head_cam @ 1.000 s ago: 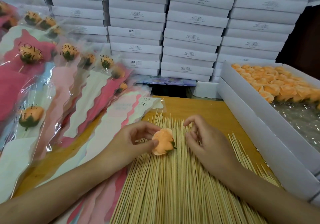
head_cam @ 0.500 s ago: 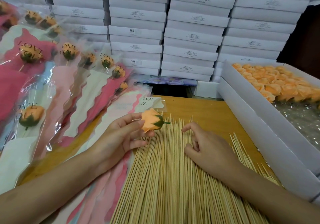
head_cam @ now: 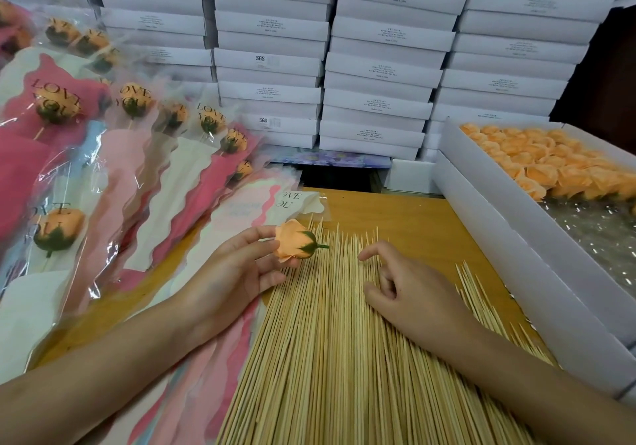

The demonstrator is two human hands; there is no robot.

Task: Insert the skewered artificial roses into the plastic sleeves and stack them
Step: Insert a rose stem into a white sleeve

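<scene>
My left hand [head_cam: 234,272] pinches the orange rose head [head_cam: 296,243], green stub pointing right, over the bamboo skewers [head_cam: 344,341]. My right hand [head_cam: 413,293] rests on them, loosely curled, empty. The glossy sleeves [head_cam: 192,169] read "LOVE YOU"; the white boxes [head_cam: 272,62] read "SGS".

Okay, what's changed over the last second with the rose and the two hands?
The left hand, holding the orange rose, carried it away from the body and slightly left, from over the skewer pile to its far left edge. The rose's green stub now points right. The right hand barely shifted and rests on the skewers, holding nothing. The filled sleeves and the box of roses stayed put.
</scene>
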